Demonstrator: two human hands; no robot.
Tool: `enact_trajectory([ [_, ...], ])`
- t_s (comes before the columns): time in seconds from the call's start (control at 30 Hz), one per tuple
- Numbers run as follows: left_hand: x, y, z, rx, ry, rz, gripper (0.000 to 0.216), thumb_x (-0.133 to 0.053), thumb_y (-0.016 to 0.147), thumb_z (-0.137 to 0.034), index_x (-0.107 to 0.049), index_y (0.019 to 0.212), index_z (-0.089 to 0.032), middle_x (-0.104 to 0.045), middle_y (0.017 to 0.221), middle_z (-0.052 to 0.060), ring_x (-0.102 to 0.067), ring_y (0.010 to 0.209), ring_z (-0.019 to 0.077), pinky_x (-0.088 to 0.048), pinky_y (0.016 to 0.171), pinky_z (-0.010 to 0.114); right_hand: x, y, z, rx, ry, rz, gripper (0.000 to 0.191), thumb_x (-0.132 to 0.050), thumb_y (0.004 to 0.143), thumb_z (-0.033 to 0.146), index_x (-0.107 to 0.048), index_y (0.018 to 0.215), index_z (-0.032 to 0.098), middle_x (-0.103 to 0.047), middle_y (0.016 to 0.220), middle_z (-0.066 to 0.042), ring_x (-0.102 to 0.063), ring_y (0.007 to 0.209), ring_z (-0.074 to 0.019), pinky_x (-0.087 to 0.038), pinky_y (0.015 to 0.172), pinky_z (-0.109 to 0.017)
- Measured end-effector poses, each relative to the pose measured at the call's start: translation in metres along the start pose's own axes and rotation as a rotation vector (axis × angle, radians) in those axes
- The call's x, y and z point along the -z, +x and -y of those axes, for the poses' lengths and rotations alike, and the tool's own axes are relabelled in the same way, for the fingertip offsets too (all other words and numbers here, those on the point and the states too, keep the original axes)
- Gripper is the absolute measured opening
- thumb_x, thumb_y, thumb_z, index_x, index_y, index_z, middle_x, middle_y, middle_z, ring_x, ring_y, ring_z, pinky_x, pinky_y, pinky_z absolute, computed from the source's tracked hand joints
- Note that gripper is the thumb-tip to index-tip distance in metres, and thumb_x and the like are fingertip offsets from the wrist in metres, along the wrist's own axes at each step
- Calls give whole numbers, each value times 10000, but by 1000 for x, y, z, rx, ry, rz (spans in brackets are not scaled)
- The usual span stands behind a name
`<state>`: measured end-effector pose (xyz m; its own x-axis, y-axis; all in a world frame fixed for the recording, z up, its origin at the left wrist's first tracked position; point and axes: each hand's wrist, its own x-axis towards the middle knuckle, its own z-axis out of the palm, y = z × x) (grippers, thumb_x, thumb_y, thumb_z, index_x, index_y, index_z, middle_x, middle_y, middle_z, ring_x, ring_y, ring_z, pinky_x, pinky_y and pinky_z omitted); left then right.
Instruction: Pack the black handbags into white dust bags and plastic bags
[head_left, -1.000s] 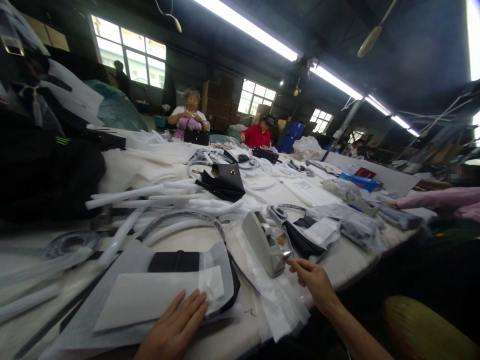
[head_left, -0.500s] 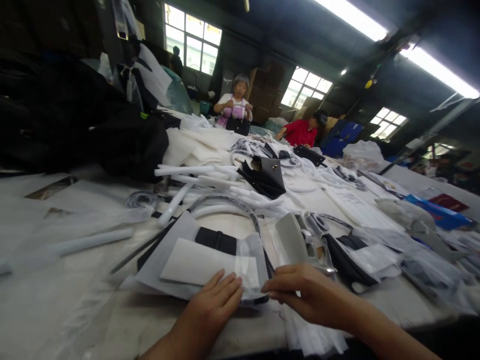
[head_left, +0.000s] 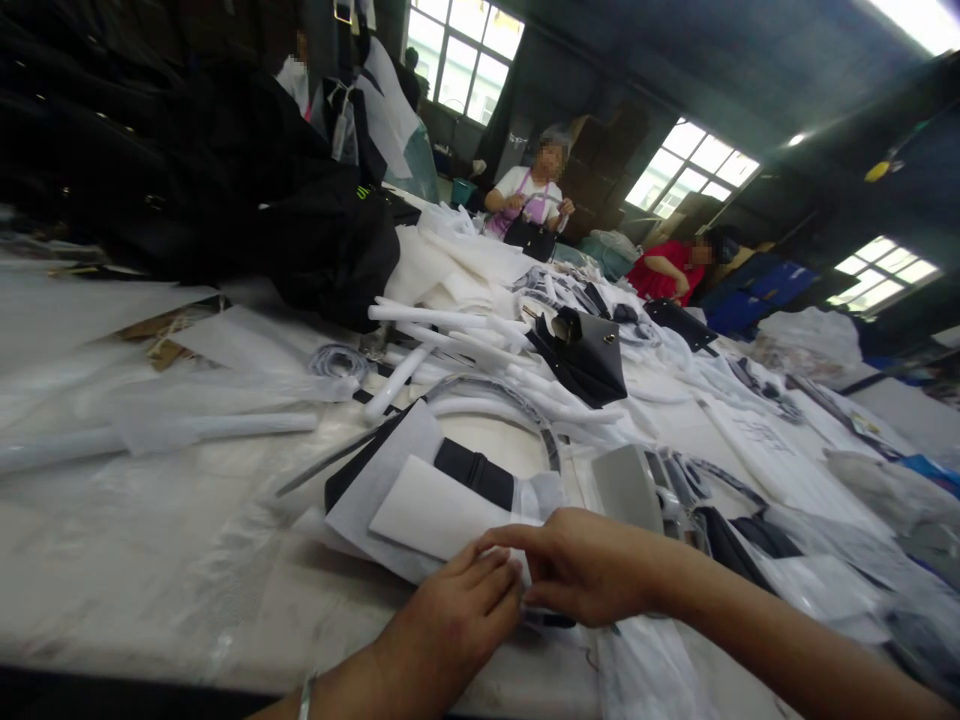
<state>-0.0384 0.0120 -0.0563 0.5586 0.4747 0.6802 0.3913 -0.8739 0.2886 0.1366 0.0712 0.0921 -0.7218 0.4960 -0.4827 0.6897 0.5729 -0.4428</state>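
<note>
A dark handbag [head_left: 480, 473] lies partly wrapped in thin pale sheeting, with a folded white sheet [head_left: 427, 515] on top and a wrapped, looped handle [head_left: 517, 400] behind it. My left hand [head_left: 465, 610] rests on the bag's near edge, fingers stretched out over the sheet. Across its fingertips reaches my right hand [head_left: 592, 565], index finger extended and thumb apart from it. Clear plastic shows between thumb and index; the right hand's other fingers are partly hidden.
Right of the bag are a grey bag piece [head_left: 626, 485] and another wrapped dark bag [head_left: 727, 550]. White tubes [head_left: 450, 320] and a black bag [head_left: 581, 355] lie behind. A dark heap [head_left: 300, 220] rises at the left. Two people work across the table [head_left: 187, 540].
The view has swung left, so things sit further right. My right hand has moved from the bag's right edge leftward to my left hand's fingertips. The left hand stays on the bag.
</note>
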Motion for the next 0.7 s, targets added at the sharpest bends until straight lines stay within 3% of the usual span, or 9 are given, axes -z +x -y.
enact_trajectory([
  [0.23,-13,-5,0,20,61,-91,253,-420,1010,-125,-667,1064,-108,-710,1124,112,-649,1127,226,-488,1069,416,5,22,-12,18,-250,73,592,-582,819,243,-453,1394,291,-602,599,26,-524,527,-165,-273,504,-221],
  [0.4,-13,-5,0,23,68,-109,250,-424,1014,-144,-670,1043,-108,-711,1131,117,-651,1125,225,-481,1067,389,0,28,-14,-10,-355,80,551,-623,835,285,-457,1360,298,-584,611,26,-549,561,-185,-234,497,-237],
  [0.6,-10,-6,0,8,68,-17,253,-448,996,-129,-642,1154,-91,-688,1211,125,-632,1165,231,-477,1075,389,-3,36,-25,-215,-318,144,501,-729,804,381,-548,1253,253,-663,724,-20,-653,697,-232,-317,544,-250],
  [0.7,-11,-6,1,16,62,-12,255,-449,991,-128,-641,1155,-94,-693,1205,122,-635,1157,225,-484,1068,392,-3,44,-30,-290,-261,188,374,-747,788,433,-633,1073,220,-633,607,14,-632,570,-184,-337,501,-227],
])
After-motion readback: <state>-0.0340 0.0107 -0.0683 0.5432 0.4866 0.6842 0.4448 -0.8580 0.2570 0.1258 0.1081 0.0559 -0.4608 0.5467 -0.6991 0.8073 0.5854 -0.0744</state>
